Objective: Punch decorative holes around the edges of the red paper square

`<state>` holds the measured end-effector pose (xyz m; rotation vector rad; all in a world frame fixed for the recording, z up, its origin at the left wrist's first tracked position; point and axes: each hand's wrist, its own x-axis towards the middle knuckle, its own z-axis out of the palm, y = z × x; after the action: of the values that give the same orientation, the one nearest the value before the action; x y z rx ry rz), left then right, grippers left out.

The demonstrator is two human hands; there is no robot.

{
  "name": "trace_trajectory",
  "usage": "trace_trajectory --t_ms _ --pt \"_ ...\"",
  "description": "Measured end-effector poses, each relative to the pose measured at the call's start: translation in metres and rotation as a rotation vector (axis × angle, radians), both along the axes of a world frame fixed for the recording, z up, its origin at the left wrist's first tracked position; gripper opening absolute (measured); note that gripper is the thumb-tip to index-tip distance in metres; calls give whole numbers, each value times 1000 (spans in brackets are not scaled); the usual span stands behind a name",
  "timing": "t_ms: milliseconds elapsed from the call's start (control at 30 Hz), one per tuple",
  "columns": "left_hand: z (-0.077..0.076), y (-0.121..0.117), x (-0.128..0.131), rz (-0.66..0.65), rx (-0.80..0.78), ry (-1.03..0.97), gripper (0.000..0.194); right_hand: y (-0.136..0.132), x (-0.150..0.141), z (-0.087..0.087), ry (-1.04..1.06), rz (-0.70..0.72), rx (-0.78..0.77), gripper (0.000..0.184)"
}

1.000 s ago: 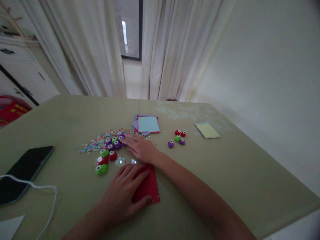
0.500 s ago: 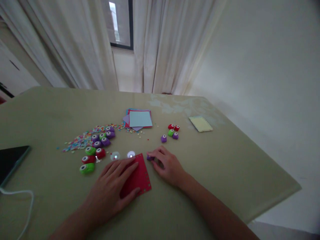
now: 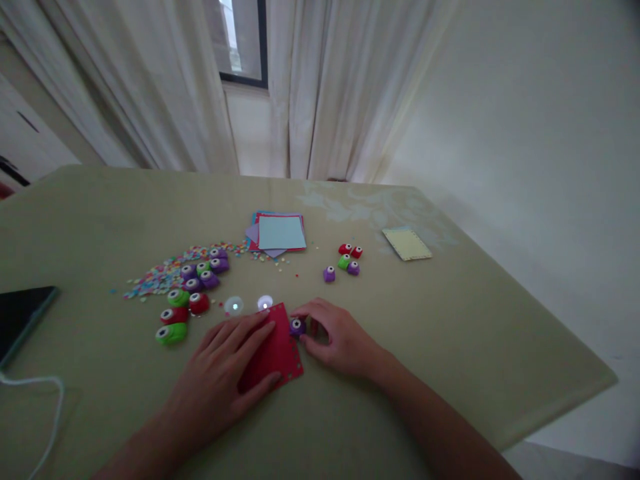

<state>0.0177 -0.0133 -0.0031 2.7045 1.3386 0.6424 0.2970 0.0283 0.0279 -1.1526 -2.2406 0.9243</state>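
Observation:
My left hand (image 3: 227, 363) lies flat with fingers spread on a red card (image 3: 280, 353), pressing it to the table. Small holes run along the card's right edge. At that edge sits a purple craft punch (image 3: 297, 325) with a star mark on top. My right hand (image 3: 333, 337) holds the punch between curved thumb and forefinger; the slot and the card's edge inside it cannot be made out. Just beyond the card are two round clear discs, a left one (image 3: 234, 306) and a right one (image 3: 265, 303).
Red, green and purple punches (image 3: 199, 303) cluster at left beside scattered paper confetti (image 3: 160, 279). More small punches (image 3: 345, 262) stand right of centre. Stacked coloured cards (image 3: 281, 233) and a yellow card (image 3: 407, 244) lie farther back. A dark tablet (image 3: 25, 317) with a white cable (image 3: 57, 407) is at left.
My right fingers have shifted on the purple punch, so its star-marked top now shows. The punch sits against the card's right edge. My left hand stays on the card.

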Motion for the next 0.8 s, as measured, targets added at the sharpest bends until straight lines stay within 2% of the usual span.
trace_trajectory --t_ms 200,433,800 --pt "-2 -2 -1 -5 -17 2 66 -1 -6 -3 117 -17 -41 40" --pt "-2 0 -1 -17 -30 -13 70 1 -5 -5 143 8 -37 25" --pt "-3 0 -2 -26 -40 -25 69 2 -3 1 130 29 -60 24"
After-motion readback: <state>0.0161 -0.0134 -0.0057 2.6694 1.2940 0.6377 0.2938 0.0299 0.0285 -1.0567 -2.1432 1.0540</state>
